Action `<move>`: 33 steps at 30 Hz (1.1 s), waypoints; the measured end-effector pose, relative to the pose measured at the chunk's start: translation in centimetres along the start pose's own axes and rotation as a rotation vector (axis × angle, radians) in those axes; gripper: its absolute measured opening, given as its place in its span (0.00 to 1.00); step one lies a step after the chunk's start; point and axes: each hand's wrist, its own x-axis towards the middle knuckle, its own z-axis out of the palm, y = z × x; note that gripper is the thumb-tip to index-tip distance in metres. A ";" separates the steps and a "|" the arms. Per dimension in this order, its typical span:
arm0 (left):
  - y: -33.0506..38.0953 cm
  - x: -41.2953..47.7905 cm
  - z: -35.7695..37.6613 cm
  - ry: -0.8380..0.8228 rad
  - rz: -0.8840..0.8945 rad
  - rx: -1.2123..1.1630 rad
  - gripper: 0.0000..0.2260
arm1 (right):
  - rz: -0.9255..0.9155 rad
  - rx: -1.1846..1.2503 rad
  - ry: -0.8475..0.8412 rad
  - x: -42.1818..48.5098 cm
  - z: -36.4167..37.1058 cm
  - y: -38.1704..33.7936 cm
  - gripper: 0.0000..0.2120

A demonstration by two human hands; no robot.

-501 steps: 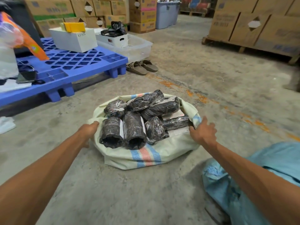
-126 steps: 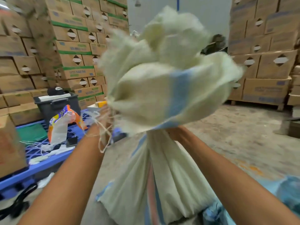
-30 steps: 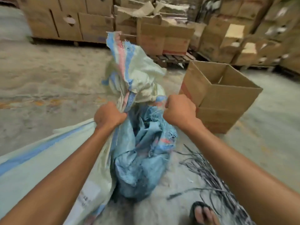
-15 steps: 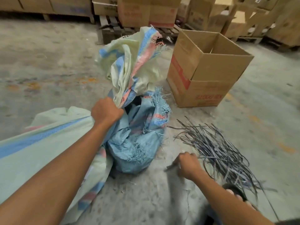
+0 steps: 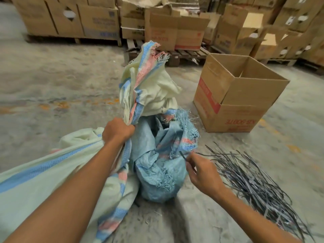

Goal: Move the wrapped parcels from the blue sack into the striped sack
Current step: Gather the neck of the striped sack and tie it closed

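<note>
The striped sack [image 5: 43,178], pale green with blue and pink bands, lies full on the floor at the lower left. My left hand [image 5: 117,131] grips its gathered neck, and the loose top [image 5: 149,85] stands up above my fist. The crumpled blue sack [image 5: 161,165] sits on the floor just right of the striped one, its frayed mouth open. My right hand [image 5: 201,172] is in front of the blue sack and pinches one dark plastic strap [image 5: 183,156] between thumb and fingers. No wrapped parcel shows; the sack cloth hides whatever is inside.
A heap of dark plastic straps [image 5: 250,183] lies on the concrete floor at the right. An open cardboard box [image 5: 240,95] stands behind it. Stacked cartons on wooden pallets [image 5: 185,55] line the far side.
My right hand has lifted from the floor by the strap heap toward the blue sack, with one strap pinched in it. My left hand keeps its grip on the striped sack's neck.
</note>
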 end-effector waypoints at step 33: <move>-12.2 -8.8 -30.2 0.914 -0.015 -0.384 0.23 | -0.657 0.523 -0.288 22.2 -2.6 -47.8 0.12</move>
